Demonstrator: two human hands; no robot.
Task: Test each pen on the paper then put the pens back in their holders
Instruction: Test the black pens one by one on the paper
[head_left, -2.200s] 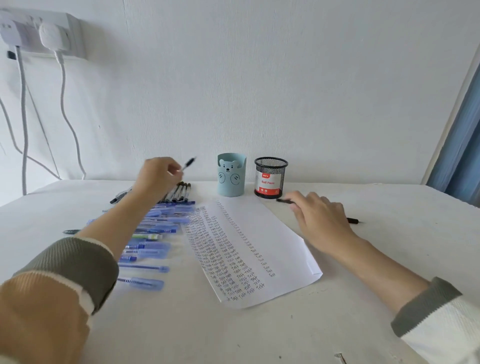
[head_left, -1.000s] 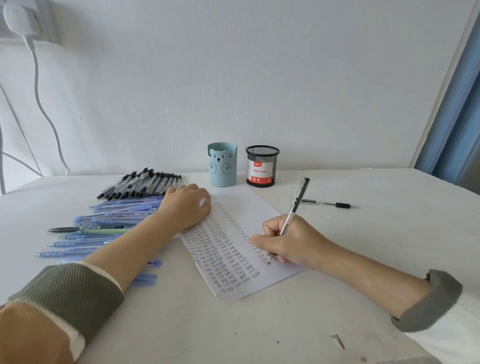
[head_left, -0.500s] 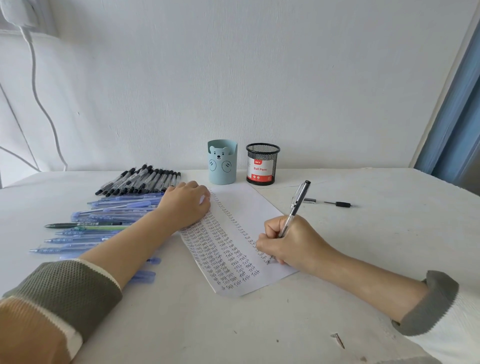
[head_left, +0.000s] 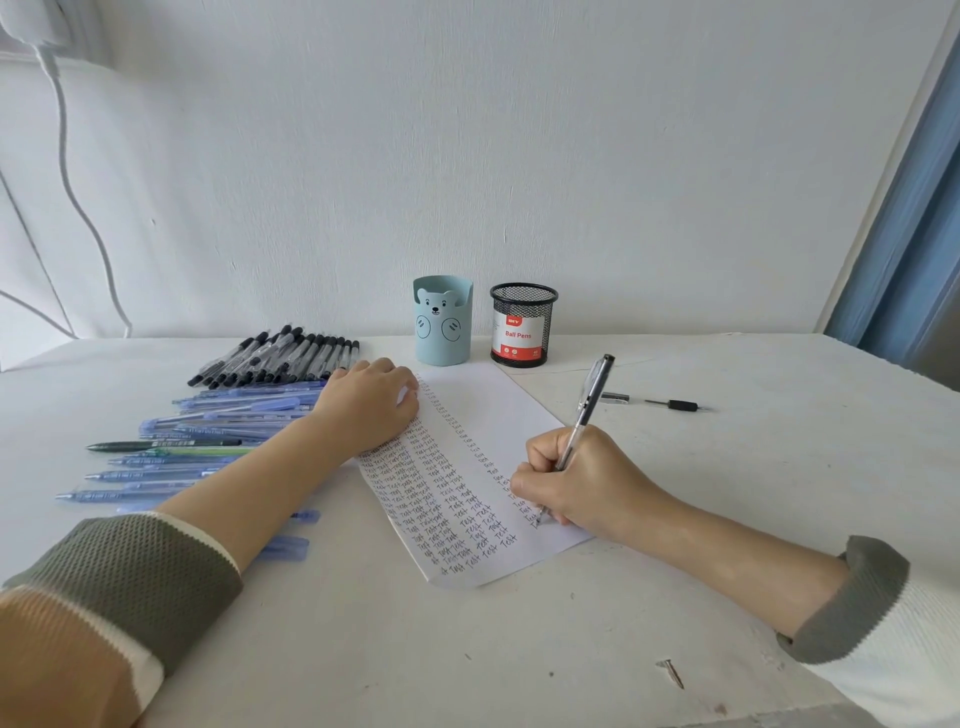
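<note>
Plastic pen (head_left: 589, 400) pinched in right hand's (head_left: 584, 480) curled fingers (head_left: 537, 452), tip touching paper (head_left: 485, 410).

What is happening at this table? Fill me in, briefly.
A person is testing pens. The right hand grips a clear-barrelled pen, its tip on the white sheet of paper covered in columns of the word Test. The left hand rests on the sheet's left edge. Black-capped pens and blue pens lie in rows on the white table; no pens stick out of the pale blue bear holder or black mesh holder.
</note>
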